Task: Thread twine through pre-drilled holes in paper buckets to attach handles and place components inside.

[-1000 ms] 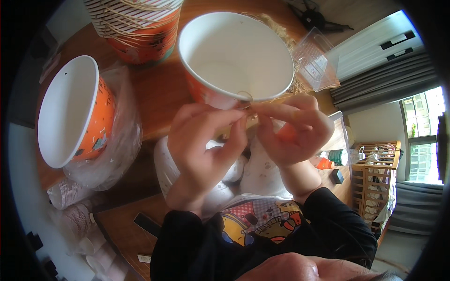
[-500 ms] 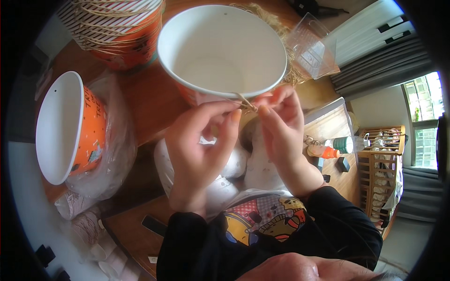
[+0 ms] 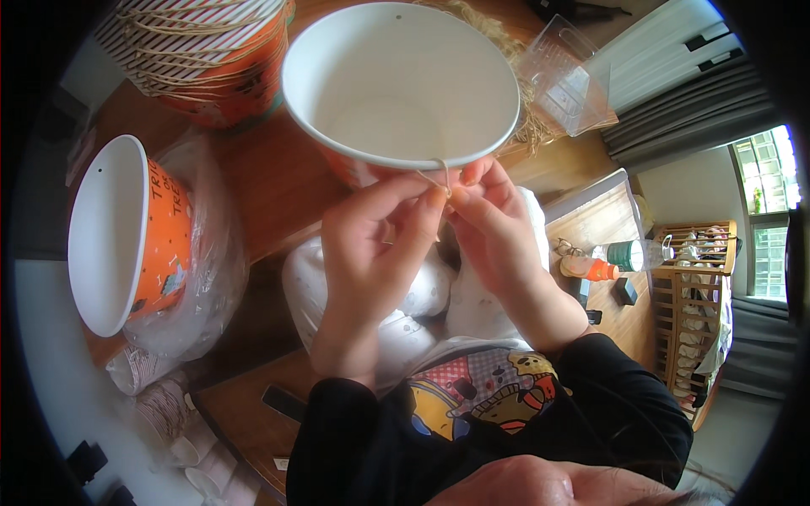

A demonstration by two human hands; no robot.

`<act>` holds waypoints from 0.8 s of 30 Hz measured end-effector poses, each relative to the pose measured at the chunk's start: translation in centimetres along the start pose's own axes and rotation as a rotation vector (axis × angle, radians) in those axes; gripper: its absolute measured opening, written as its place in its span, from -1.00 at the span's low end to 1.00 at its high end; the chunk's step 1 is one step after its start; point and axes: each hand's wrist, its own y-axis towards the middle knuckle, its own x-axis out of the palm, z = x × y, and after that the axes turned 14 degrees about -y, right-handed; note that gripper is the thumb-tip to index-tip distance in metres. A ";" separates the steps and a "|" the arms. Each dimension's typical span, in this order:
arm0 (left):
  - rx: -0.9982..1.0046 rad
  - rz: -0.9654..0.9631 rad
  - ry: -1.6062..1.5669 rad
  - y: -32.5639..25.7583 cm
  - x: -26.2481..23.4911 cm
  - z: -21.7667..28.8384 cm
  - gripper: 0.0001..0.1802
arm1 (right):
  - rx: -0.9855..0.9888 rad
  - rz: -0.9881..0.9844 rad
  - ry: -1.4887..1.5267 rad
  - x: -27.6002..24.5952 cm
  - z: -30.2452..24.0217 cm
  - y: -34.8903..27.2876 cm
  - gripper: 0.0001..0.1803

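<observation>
Twine (image 3: pixel 440 171), a thin tan strand, loops over the near rim of the white paper bucket (image 3: pixel 396 80) at upper centre, running roughly upright. Left hand (image 3: pixel 371 253) and right hand (image 3: pixel 498 228) pinch it closed, fingertips touching; the bucket's mouth faces the camera.

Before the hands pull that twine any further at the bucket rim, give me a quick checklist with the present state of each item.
1. Twine pinched at the near rim of the white-lined paper bucket: ok, fingertips of both hands meet on it.
2. Left hand grip: ok, thumb and forefinger closed on the strand.
3. Right hand grip: ok, fingers closed beside the left.
4. Twine through a rim hole: cannot tell, fingers hide it.
5. Bucket steady: cannot tell, its base is hidden.
6. Second bucket lying on its side in clear plastic wrap: ok, apart from both hands.
</observation>
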 end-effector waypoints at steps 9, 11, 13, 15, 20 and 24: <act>0.083 0.037 0.235 0.4 0.7 0.3 -0.88 | -0.037 -0.006 -0.016 -0.2 0.2 0.4 -0.77; 0.100 0.042 0.247 0.5 0.5 -0.1 -0.88 | -0.042 -0.014 -0.008 -0.5 0.5 0.5 -0.78; 0.116 0.046 0.255 0.5 0.3 -0.7 -0.88 | -0.047 -0.020 -0.004 -0.7 0.6 0.6 -0.78; 0.158 0.042 0.298 0.6 0.0 -0.9 -0.87 | -0.066 -0.015 -0.030 -0.5 0.6 0.7 -0.78; 0.119 0.013 0.327 0.5 -0.1 -0.2 -0.82 | -0.060 0.005 -0.029 -0.4 0.5 0.6 -0.78; 0.077 0.031 0.086 0.7 -0.3 -0.8 -0.79 | -0.088 -0.001 -0.055 -0.1 0.7 0.4 -0.75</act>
